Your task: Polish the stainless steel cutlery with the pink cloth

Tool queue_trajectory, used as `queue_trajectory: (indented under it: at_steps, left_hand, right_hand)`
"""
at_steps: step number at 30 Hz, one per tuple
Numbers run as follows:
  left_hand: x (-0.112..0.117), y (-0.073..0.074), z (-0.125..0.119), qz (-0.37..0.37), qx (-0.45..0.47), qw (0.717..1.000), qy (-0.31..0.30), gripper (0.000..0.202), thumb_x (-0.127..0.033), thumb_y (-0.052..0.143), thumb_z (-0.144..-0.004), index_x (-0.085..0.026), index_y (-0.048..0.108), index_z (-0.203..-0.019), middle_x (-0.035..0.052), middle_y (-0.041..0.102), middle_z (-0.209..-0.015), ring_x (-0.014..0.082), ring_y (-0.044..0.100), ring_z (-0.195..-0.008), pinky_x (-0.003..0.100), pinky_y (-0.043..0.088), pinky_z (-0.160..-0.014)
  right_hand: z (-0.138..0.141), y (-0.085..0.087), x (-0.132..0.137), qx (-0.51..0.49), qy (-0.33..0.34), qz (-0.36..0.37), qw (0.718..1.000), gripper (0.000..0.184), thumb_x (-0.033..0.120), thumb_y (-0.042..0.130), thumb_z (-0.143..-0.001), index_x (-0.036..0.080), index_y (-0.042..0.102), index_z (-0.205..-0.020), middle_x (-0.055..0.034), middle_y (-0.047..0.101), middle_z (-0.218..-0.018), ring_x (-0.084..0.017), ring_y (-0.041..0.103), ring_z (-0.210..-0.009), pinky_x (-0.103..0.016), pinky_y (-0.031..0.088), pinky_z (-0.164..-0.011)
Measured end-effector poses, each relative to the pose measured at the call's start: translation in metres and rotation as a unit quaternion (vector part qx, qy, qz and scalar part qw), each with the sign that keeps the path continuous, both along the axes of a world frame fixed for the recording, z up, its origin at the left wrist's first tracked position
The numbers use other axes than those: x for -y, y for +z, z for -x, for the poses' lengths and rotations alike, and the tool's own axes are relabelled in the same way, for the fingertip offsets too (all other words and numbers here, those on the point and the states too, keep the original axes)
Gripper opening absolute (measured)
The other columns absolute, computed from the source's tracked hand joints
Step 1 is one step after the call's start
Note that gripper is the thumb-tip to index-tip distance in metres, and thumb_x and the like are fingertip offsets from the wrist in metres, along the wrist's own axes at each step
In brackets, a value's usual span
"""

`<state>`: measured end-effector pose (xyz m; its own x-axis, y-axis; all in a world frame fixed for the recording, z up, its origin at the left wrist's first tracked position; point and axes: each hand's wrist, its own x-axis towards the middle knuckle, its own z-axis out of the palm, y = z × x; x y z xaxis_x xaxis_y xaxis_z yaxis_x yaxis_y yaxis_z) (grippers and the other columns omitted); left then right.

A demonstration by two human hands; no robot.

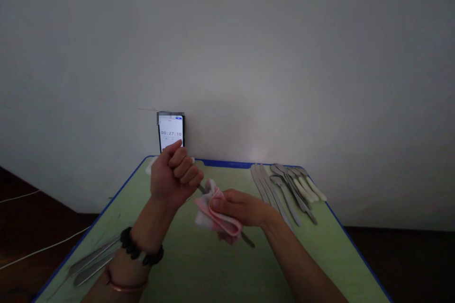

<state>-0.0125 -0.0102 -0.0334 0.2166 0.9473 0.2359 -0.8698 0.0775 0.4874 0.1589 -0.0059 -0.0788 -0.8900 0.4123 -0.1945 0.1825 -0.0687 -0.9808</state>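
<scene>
A metal table knife runs slantwise between my two hands above the table. My left hand, raised at the left, is closed in a fist around one end of it. My right hand pinches a folded pink-and-white cloth wrapped about the knife's middle. Below the cloth, the knife's narrow flat end sticks out toward the lower right. The part inside the cloth is hidden, as is the end within my left fist.
A light green table with a blue edge stands against a grey wall. At the right lie several knives and several spoons, some white-handled. More metal cutlery lies at the left. A phone showing a timer leans behind my left hand.
</scene>
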Motion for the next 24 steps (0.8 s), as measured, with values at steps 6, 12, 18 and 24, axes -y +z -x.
queue_trajectory:
  at_steps: [6,12,18,24]
  left_hand:
    - [-0.004,0.001,0.019,-0.002,0.009,0.999,0.052,0.043,-0.021,0.022,-0.091,-0.021,0.01,-0.049,-0.0077,0.003,-0.041,0.0088,-0.001,-0.035,0.026,0.008,-0.034]
    - [-0.005,0.003,0.036,-0.031,0.048,0.992,0.114,0.043,-0.018,0.029,-0.089,-0.021,0.011,-0.049,-0.0082,0.003,-0.04,0.0084,0.0,-0.034,0.025,0.01,-0.034]
    - [-0.004,0.004,0.038,-0.045,0.067,0.988,0.134,0.043,-0.017,0.03,-0.088,-0.02,0.011,-0.05,-0.0084,0.003,-0.04,0.008,0.0,-0.034,0.025,0.012,-0.033]
    - [-0.006,0.003,0.044,-0.035,0.076,0.983,0.165,0.042,-0.017,0.027,-0.089,-0.02,0.01,-0.051,-0.008,0.004,-0.042,0.0083,0.0,-0.036,0.024,0.013,-0.033]
  right_hand:
    - [-0.007,0.005,-0.006,0.06,-0.002,-0.077,0.995,0.059,0.067,0.036,-0.082,0.012,0.055,-0.07,0.0029,0.046,-0.053,-0.007,0.039,-0.046,-0.019,0.034,-0.045]
    - [-0.035,0.023,-0.012,0.086,0.04,-0.147,0.985,0.055,0.063,0.034,-0.085,0.013,0.055,-0.078,0.0022,0.046,-0.062,-0.007,0.041,-0.054,-0.018,0.033,-0.049]
    - [-0.043,0.025,-0.013,0.098,0.042,-0.136,0.985,0.056,0.065,0.038,-0.082,0.012,0.055,-0.078,0.0028,0.045,-0.06,-0.007,0.039,-0.052,-0.018,0.032,-0.047]
    - [-0.049,0.027,-0.013,0.113,0.013,-0.137,0.984,0.049,0.058,0.04,-0.086,0.012,0.055,-0.08,0.0017,0.05,-0.06,-0.007,0.043,-0.051,-0.018,0.035,-0.049]
